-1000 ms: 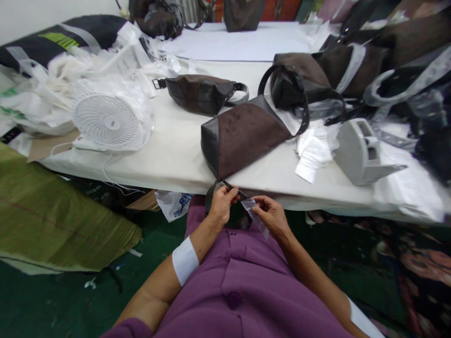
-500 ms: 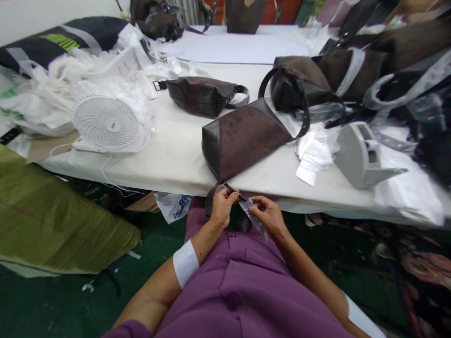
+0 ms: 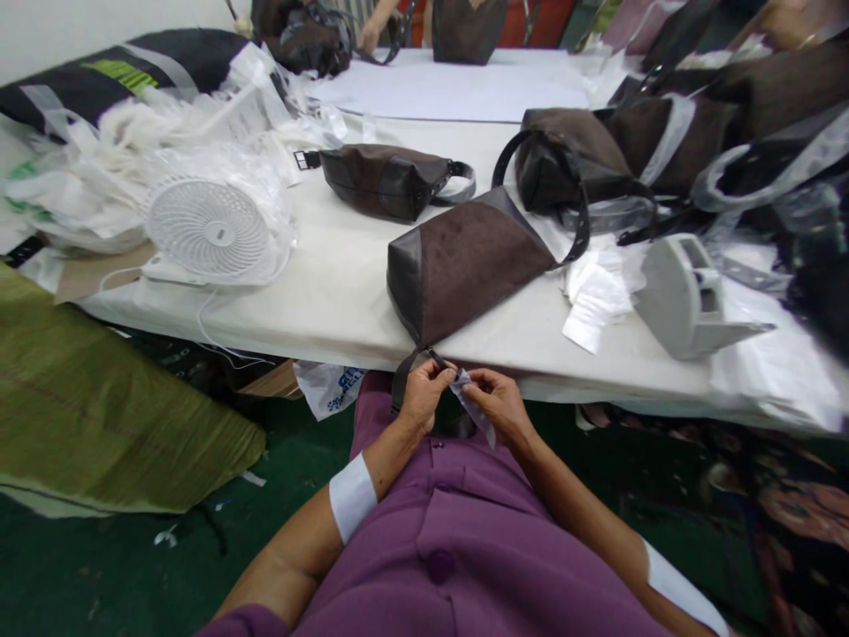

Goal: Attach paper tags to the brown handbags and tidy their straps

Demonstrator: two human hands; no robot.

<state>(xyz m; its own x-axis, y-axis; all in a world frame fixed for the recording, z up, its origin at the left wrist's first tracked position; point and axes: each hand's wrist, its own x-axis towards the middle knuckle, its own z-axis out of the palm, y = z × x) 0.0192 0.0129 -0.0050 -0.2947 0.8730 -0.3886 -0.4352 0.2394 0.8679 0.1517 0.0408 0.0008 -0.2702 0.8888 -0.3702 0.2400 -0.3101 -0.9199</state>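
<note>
A brown bag with dark leather ends [image 3: 478, 261] lies at the table's front edge, its dark strap [image 3: 401, 382] hanging down over the edge. My left hand [image 3: 424, 394] pinches that strap between thumb and fingers. Close beside it, my right hand [image 3: 496, 402] is closed on a clear plastic sleeve [image 3: 476, 414] at the strap's end. The sleeve dangles below the fingertips, and the fingers partly hide where it meets the strap. Behind lies a second brown bag [image 3: 385, 181] on its side.
A white fan [image 3: 209, 226] and crumpled plastic wrap [image 3: 179, 133] are at left. A grey tape dispenser [image 3: 690, 301] and white paper slips [image 3: 597, 301] lie at right, before more bags [image 3: 577, 155]. A green sack [image 3: 99, 398] stands on the floor. Another person's hand [image 3: 371, 34] shows across the table.
My right hand has moved slightly left, closer to my left hand, and the plastic sleeve is bunched nearer the strap. Another person's hand has come into view at the far side.
</note>
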